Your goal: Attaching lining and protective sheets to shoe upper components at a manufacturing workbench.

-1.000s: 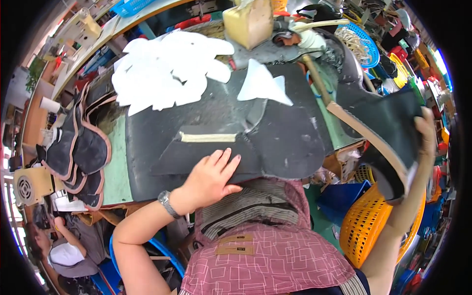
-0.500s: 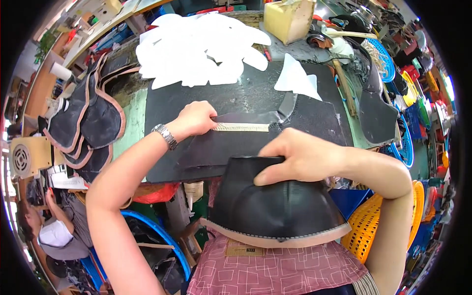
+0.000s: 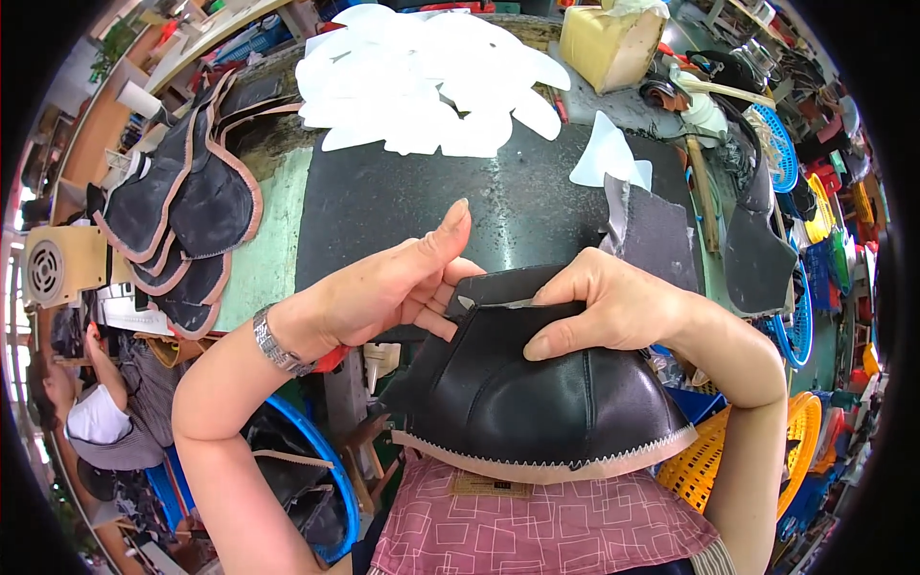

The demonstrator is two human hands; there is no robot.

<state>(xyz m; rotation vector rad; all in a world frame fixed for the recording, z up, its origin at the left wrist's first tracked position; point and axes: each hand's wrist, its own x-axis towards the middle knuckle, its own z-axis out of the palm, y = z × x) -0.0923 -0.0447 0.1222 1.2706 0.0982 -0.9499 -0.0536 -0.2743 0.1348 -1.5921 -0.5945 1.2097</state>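
Observation:
A black leather shoe upper (image 3: 532, 393) with a zigzag-stitched tan band along its lower edge is held above my lap, its curved side toward me. My right hand (image 3: 618, 311) pinches its top edge, thumb in front and fingers behind. At the upper's top left corner is my left hand (image 3: 393, 287), thumb raised and fingers apart. Its fingertips reach behind the leather, partly hidden. A dark flap (image 3: 513, 284) stands up between the hands. Beyond them lies a black mat (image 3: 383, 196), with a dark grey piece (image 3: 656, 230) at its right.
White cut pieces (image 3: 422, 81) are heaped at the back, and a smaller white piece (image 3: 613, 153) lies to the right. Several tan-edged black uppers (image 3: 182, 206) lie at the left. A yellowish block (image 3: 604, 48) stands behind. A blue-rimmed basket (image 3: 353, 503) and yellow basket (image 3: 704, 470) flank my lap.
My left hand has let go of the pale-striped part over the mat and come back to the upper's top corner, thumb lifted. The upper has turned slightly, still in my right hand.

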